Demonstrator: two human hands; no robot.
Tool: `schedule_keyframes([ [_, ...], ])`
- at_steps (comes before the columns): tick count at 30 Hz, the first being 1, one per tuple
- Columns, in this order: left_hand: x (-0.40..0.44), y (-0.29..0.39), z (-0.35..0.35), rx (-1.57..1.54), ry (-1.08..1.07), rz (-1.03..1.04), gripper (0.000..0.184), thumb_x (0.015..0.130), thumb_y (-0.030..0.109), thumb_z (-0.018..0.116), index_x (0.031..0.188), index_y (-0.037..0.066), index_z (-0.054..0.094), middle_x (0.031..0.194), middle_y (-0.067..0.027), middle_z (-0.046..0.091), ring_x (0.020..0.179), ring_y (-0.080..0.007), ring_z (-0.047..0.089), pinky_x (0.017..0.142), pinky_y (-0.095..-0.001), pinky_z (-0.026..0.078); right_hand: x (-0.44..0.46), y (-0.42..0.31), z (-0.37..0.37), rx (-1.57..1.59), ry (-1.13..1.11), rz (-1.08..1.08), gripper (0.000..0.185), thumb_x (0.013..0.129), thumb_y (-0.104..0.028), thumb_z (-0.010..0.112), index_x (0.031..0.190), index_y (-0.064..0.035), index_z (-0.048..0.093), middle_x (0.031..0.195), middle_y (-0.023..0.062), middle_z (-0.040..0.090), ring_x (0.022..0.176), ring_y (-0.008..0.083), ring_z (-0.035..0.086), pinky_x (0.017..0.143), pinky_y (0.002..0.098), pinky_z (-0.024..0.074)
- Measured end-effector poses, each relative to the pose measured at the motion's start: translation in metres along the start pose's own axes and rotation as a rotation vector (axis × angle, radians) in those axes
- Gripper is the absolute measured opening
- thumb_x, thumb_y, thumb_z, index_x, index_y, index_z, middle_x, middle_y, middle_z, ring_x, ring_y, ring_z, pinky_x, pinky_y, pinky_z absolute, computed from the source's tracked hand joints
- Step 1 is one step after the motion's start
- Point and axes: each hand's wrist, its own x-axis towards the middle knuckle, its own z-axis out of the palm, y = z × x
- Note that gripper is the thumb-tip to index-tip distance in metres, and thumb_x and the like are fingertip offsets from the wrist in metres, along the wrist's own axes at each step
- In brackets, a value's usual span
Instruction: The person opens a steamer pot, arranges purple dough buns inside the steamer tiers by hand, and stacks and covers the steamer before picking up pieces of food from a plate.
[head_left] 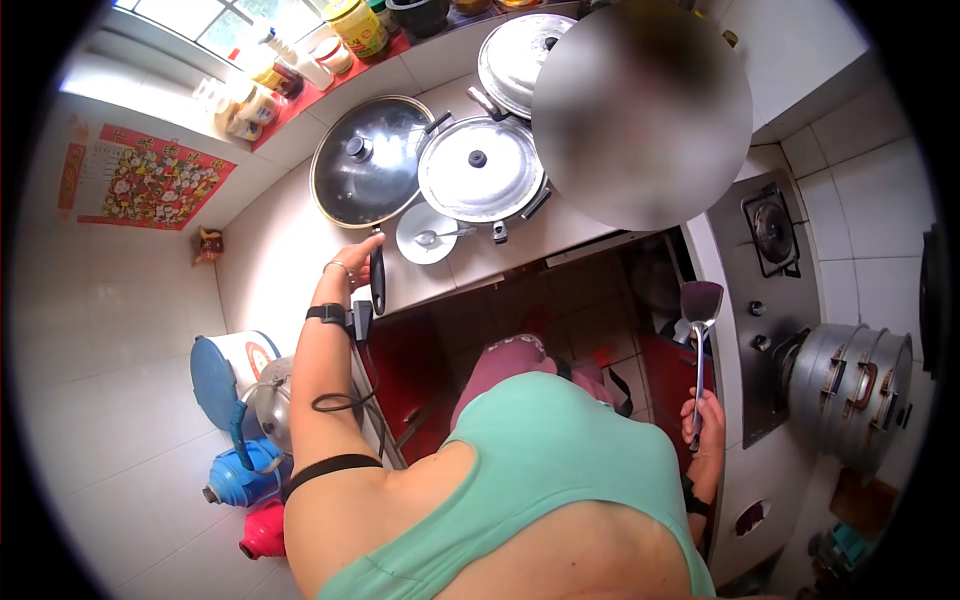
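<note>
Spatula [699, 345] at right of frame, clasped in the right hand [706, 420]; left hand [355, 262] at the black handle [378, 285] of a lidded pan [368, 170], upper left, its grip unclear.

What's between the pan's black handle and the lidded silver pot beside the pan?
A white bowl with a spoon in it lies between the handle and pot; the head view shows it.

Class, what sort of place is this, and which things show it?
Most likely a home kitchen: a gas stove is set into the counter, a lidded frying pan stands by the left hand, and the right hand holds a spatula.
</note>
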Motion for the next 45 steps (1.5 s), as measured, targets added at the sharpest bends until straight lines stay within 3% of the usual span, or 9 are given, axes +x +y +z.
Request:
schedule_keyframes([
  [4, 0.018, -0.005, 0.016, -0.157, -0.06, 0.007, 0.031, 0.081, 0.035, 0.075, 0.089, 0.01, 0.059, 0.068, 0.0007, 0.057, 0.055, -0.0115, 0.056, 0.051, -0.0261, 0.052, -0.007, -0.012, 0.01, -0.016, -0.012, -0.01, 0.026, 0.098, -0.016, 0.05, 0.119, 0.0002, 0.052, 0.077, 0.0094, 0.062, 0.045, 0.0094, 0.048, 0.035, 0.0215, 0.037],
  [8, 0.014, 0.005, 0.021, -0.555, -0.259, -0.086, 0.019, 0.086, 0.022, 0.069, 0.078, 0.013, 0.055, 0.06, 0.003, 0.049, 0.046, -0.0094, 0.047, 0.044, -0.025, 0.044, -0.01, -0.01, 0.015, -0.019, -0.018, -0.018, 0.024, 0.098, -0.016, 0.05, 0.117, -0.0005, 0.052, 0.077, 0.0102, 0.062, 0.046, 0.01, 0.049, 0.036, 0.022, 0.0381],
  [10, 0.011, 0.008, 0.02, -0.493, -0.21, -0.044, 0.024, 0.088, 0.026, 0.07, 0.078, 0.013, 0.053, 0.058, 0.0047, 0.044, 0.045, -0.0081, 0.042, 0.042, -0.0244, 0.039, -0.014, -0.009, 0.018, -0.022, -0.023, -0.032, 0.024, 0.098, -0.016, 0.05, 0.117, -0.0004, 0.052, 0.077, 0.0103, 0.062, 0.046, 0.0101, 0.049, 0.036, 0.022, 0.0381],
  [12, 0.02, -0.001, 0.017, -0.38, -0.179, 0.054, 0.039, 0.09, 0.044, 0.071, 0.078, 0.014, 0.05, 0.057, 0.0064, 0.038, 0.044, -0.0066, 0.036, 0.042, -0.0234, 0.035, -0.017, -0.011, 0.022, -0.004, -0.008, -0.03, 0.025, 0.098, -0.016, 0.05, 0.117, -0.0002, 0.052, 0.078, 0.0104, 0.062, 0.046, 0.0101, 0.049, 0.036, 0.022, 0.038],
  [21, -0.004, -0.009, 0.012, -0.303, 0.015, 0.188, 0.039, 0.091, 0.045, 0.07, 0.084, 0.011, 0.053, 0.063, 0.0057, 0.043, 0.047, -0.0065, 0.038, 0.045, -0.024, 0.035, -0.024, -0.005, 0.026, -0.012, 0.01, -0.051, 0.026, 0.099, -0.018, 0.051, 0.117, -0.0005, 0.054, 0.077, 0.0077, 0.062, 0.046, 0.0085, 0.047, 0.037, 0.0208, 0.0362],
  [23, -0.044, -0.007, 0.019, -0.242, 0.093, 0.293, 0.04, 0.091, 0.048, 0.07, 0.083, 0.012, 0.054, 0.065, 0.007, 0.042, 0.053, -0.006, 0.039, 0.049, -0.0224, 0.035, -0.028, -0.031, 0.062, -0.067, 0.032, -0.046, 0.025, 0.099, -0.019, 0.051, 0.116, -0.0002, 0.055, 0.078, 0.0069, 0.062, 0.047, 0.0077, 0.047, 0.039, 0.0204, 0.0361],
  [26, -0.059, -0.015, 0.01, -0.304, -0.008, 0.386, 0.034, 0.094, 0.043, 0.068, 0.082, 0.016, 0.052, 0.063, 0.0081, 0.037, 0.051, -0.0042, 0.033, 0.047, -0.0224, 0.029, -0.037, -0.032, 0.048, -0.083, 0.05, -0.085, 0.024, 0.099, -0.018, 0.051, 0.113, 0.0001, 0.059, 0.078, 0.0049, 0.063, 0.049, 0.0057, 0.047, 0.042, 0.0195, 0.0355],
  [33, -0.026, -0.038, -0.071, -0.115, 0.143, 0.233, 0.045, 0.092, 0.058, 0.063, 0.08, 0.017, 0.047, 0.058, 0.0065, 0.032, 0.044, -0.0069, 0.031, 0.038, -0.0243, 0.028, -0.005, -0.02, 0.021, -0.02, -0.082, -0.059, 0.026, 0.099, -0.018, 0.053, 0.117, 0.0005, 0.058, 0.077, 0.0048, 0.063, 0.051, 0.0052, 0.05, 0.04, 0.0191, 0.0376],
  [45, -0.208, 0.013, -0.037, 0.136, 0.152, 0.392, 0.045, 0.097, 0.052, 0.058, 0.077, 0.015, 0.043, 0.053, 0.0073, 0.03, 0.039, -0.0053, 0.03, 0.034, -0.0242, 0.028, 0.0, 0.005, -0.022, 0.076, -0.135, -0.047, 0.028, 0.097, -0.016, 0.053, 0.119, 0.0014, 0.058, 0.074, 0.0043, 0.06, 0.049, 0.0049, 0.049, 0.038, 0.0198, 0.0375],
])
